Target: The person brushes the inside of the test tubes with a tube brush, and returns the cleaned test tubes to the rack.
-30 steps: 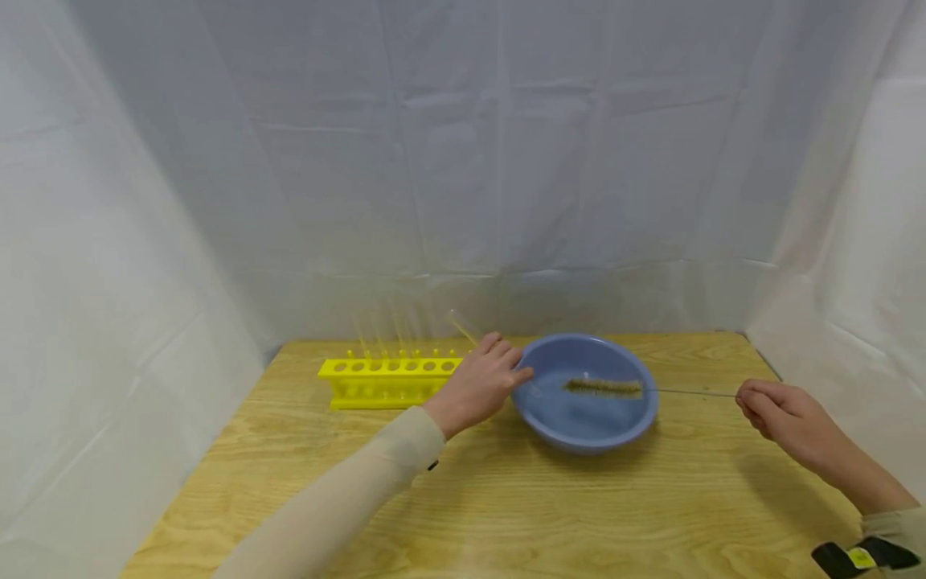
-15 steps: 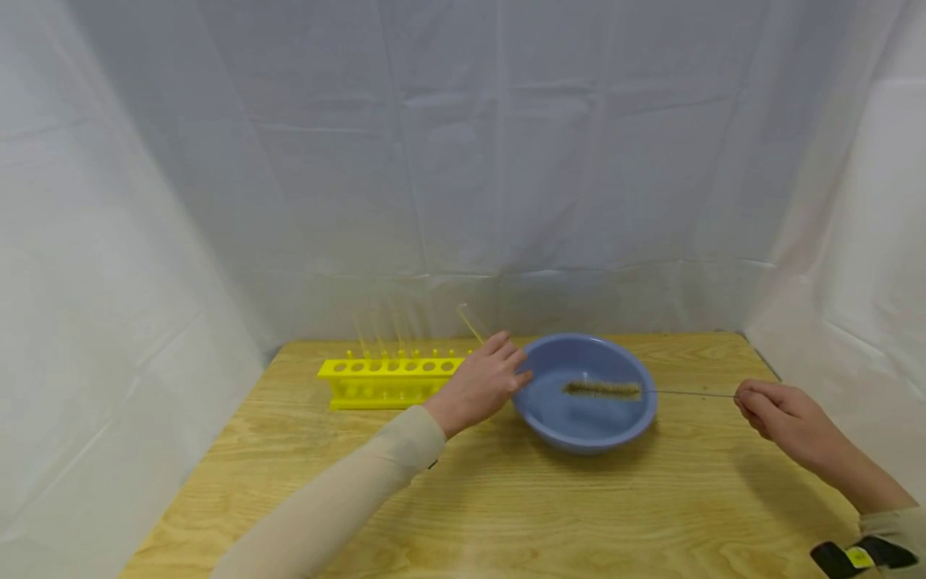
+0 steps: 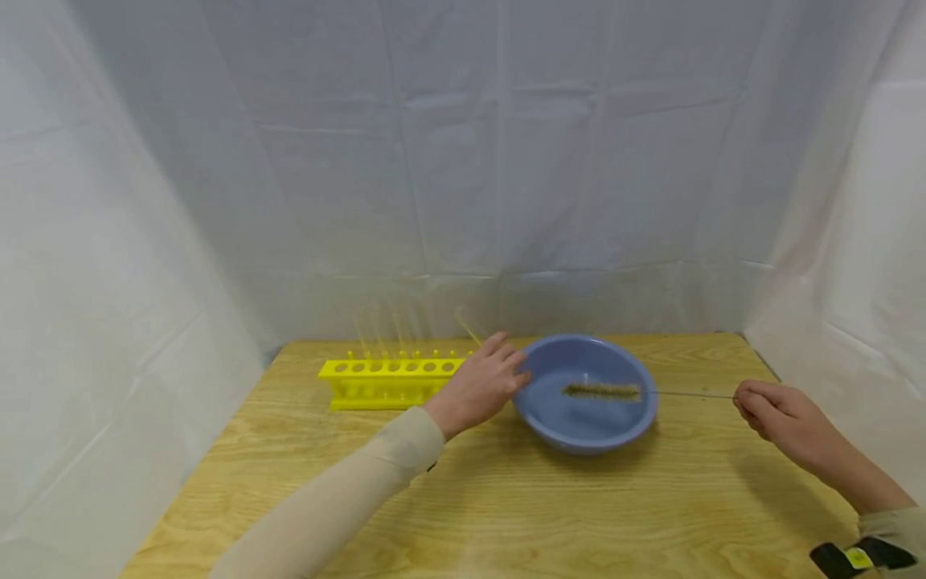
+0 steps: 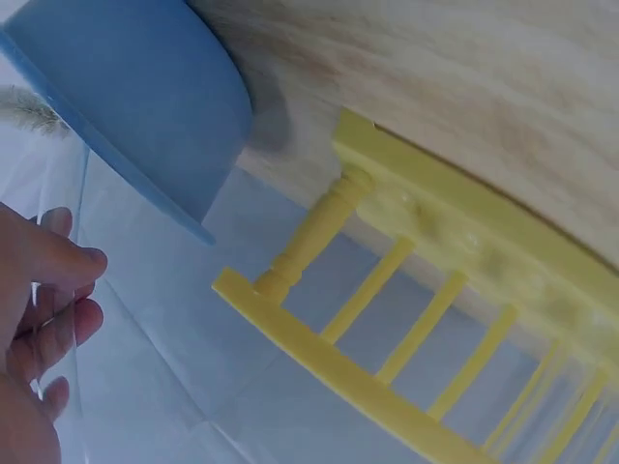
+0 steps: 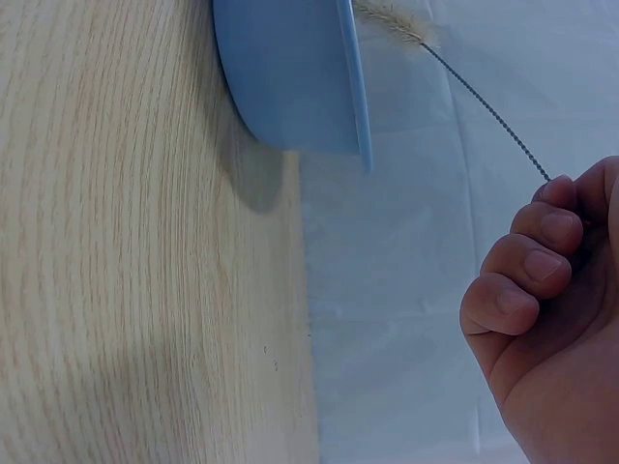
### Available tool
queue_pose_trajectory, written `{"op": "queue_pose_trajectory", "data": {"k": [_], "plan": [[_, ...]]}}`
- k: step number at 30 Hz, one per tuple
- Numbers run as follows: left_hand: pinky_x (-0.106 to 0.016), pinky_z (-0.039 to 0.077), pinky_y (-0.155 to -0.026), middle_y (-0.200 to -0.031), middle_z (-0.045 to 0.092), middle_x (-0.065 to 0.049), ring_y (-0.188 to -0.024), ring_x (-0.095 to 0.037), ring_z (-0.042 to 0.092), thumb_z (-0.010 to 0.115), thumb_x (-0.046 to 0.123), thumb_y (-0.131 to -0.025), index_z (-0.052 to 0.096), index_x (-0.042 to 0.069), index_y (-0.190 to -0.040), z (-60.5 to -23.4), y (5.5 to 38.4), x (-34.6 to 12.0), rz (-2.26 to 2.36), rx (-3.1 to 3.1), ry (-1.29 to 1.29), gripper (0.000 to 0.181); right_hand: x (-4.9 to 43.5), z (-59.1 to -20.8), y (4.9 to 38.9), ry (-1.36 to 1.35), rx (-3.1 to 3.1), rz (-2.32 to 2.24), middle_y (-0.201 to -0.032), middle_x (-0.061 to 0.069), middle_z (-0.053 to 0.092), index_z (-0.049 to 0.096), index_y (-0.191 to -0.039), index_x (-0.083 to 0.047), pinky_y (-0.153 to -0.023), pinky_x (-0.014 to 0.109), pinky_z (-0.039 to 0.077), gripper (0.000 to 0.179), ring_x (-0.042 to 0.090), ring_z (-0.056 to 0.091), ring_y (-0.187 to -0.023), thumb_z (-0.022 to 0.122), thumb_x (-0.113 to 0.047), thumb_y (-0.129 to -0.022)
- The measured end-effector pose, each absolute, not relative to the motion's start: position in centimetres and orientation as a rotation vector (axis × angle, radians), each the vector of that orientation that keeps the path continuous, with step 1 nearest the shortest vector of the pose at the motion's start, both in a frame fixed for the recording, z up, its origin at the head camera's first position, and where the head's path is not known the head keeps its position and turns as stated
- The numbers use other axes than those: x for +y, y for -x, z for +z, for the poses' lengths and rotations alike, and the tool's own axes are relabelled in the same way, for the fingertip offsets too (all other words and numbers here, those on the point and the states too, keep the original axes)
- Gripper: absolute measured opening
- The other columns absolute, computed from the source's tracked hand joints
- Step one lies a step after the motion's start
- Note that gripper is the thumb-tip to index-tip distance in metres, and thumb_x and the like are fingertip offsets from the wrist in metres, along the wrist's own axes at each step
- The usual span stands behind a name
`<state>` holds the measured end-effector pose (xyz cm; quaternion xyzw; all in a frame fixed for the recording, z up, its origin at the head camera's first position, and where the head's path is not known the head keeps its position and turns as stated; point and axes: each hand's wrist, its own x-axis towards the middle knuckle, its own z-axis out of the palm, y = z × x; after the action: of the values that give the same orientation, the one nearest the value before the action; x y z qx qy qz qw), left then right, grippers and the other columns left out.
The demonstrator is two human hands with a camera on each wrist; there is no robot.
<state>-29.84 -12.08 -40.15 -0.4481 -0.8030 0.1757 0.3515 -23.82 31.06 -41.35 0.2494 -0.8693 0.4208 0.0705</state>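
My left hand grips a clear glass test tube, which slants up behind the knuckles at the left rim of the blue basin. In the left wrist view the thumb and curled fingers close around that tube. The tube's other end is hard to make out. Out to the right, my right hand pinches the twisted wire handle of a test tube brush. The bristles hover above the basin, pointing left. In the right wrist view the wire rises from the fingertips, the other fingers curled.
A yellow test tube rack stands left of the basin, partly behind my left forearm. Several clear tubes stick up from its left part. The wooden table ends at a white sheet behind, with sheets at both sides.
The test tube's raised end has shifted slightly to the right compared with a second ago. Both hands and the brush have barely moved.
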Motion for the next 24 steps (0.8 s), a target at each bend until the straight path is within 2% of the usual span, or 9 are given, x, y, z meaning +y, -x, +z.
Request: {"op": "queue_pose_trajectory", "data": {"k": [9, 18, 24], "plan": [[-0.045, 0.042, -0.108, -0.097, 0.069, -0.001, -0.095, -0.021, 0.064, 0.059, -0.006, -0.088, 0.077, 0.017, -0.107, -39.8, 29.3, -12.1, 0.123, -2.186, 1.133, 0.035, 31.2, -41.4, 23.8, -0.727, -2.639, 1.281, -0.059, 0.003, 0.037, 0.047, -0.080, -0.008, -0.046, 0.032, 0.033, 0.035, 0.020, 0.034, -0.047, 0.033, -0.013, -0.111], [-0.040, 0.048, -0.097, -0.100, 0.073, -0.002, -0.092, -0.020, 0.066, 0.072, 0.002, -0.090, 0.074, 0.012, -0.114, -38.8, 28.9, -12.3, -0.438, -2.245, 0.991, 0.026, 31.1, -41.3, 23.8, -0.734, -2.627, 1.292, -0.060, 0.002, 0.037, 0.048, -0.080, -0.008, -0.046, 0.032, 0.033, 0.034, 0.020, 0.034, -0.047, 0.033, -0.011, -0.111], [-0.040, 0.049, -0.088, -0.106, 0.075, 0.001, -0.095, -0.018, 0.062, 0.072, 0.014, -0.094, 0.070, 0.017, -0.119, -38.1, 28.8, -13.7, -0.591, -2.304, 0.790, 0.025, 31.0, -41.1, 23.9, -0.715, -2.647, 1.325, -0.060, 0.003, 0.037, 0.049, -0.081, -0.007, -0.047, 0.032, 0.033, 0.034, 0.021, 0.035, -0.048, 0.034, -0.013, -0.111]]}}
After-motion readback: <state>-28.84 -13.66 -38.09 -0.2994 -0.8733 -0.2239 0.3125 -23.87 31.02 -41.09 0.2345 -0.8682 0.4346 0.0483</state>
